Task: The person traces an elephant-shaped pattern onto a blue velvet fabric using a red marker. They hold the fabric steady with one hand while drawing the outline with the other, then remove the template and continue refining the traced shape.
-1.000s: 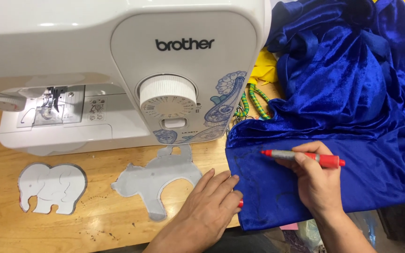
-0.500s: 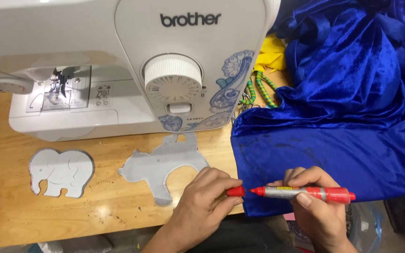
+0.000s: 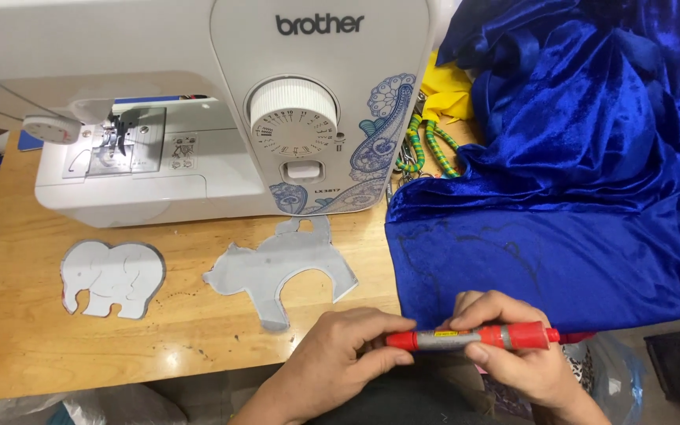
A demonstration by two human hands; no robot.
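Observation:
A red and grey marker (image 3: 472, 339) lies level between both hands at the table's front edge. My left hand (image 3: 341, 352) pinches its left end, where the red cap sits. My right hand (image 3: 513, 352) grips the barrel from behind and below. Blue velvet fabric (image 3: 584, 181) covers the right side of the table, with a faint dark outline drawn on its flat part (image 3: 474, 244). Two grey paper animal cutouts lie on the wood: an elephant shape (image 3: 112, 277) at left and a second animal shape (image 3: 281, 271) near the middle.
A white sewing machine (image 3: 222, 102) with a dial stands at the back of the wooden table (image 3: 25, 330). Green and yellow cords (image 3: 423, 149) and yellow cloth (image 3: 446, 90) lie between machine and fabric. Plastic bags (image 3: 607, 370) sit below the table edge.
My right hand lifted the marker off the fabric and brought it to the front edge. My left hand left the table and closed the red cap onto the marker's tip.

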